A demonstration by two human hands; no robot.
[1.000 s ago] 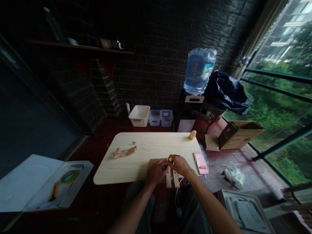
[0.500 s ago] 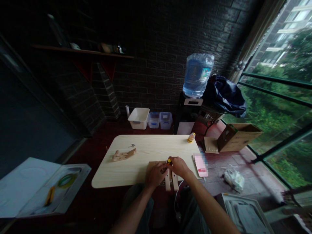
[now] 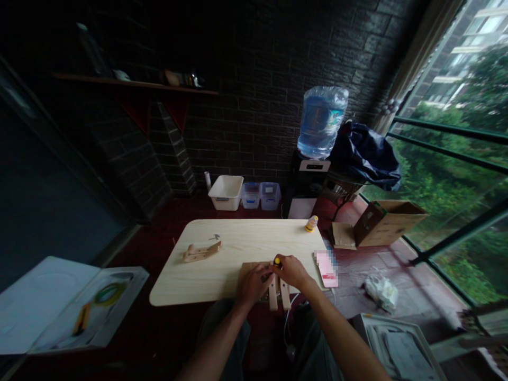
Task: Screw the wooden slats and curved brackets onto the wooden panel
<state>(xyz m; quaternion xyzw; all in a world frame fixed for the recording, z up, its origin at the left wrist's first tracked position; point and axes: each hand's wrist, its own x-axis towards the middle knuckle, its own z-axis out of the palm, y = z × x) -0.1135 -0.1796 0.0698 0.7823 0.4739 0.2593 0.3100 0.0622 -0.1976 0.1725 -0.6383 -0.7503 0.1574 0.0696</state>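
My right hand (image 3: 291, 271) is closed round a screwdriver with a yellow-and-black handle (image 3: 277, 261); its tip is hidden by my fingers. Close beside it, my left hand (image 3: 254, 284) grips a wooden assembly at the table's front edge. Two pale wooden bars (image 3: 273, 298) of this assembly, with dark holes, stick out toward me past the edge. Behind my left hand shows a brown flat board (image 3: 246, 269). Another wooden piece (image 3: 201, 253) lies at the left of the light wooden table (image 3: 234, 230), near some small metal parts (image 3: 215, 237).
A small yellow-based bottle (image 3: 311, 224) stands at the table's back right corner, and a pink item (image 3: 327, 269) lies at the right edge. A white cable (image 3: 294, 300) hangs below the front edge. Open cases flank me, with a yellow-handled tool (image 3: 81, 319) in the left one.
The screwdriver's yellow handle end and my right hand have shifted very slightly. My left hand and the wooden assembly stay in nearly the same place.
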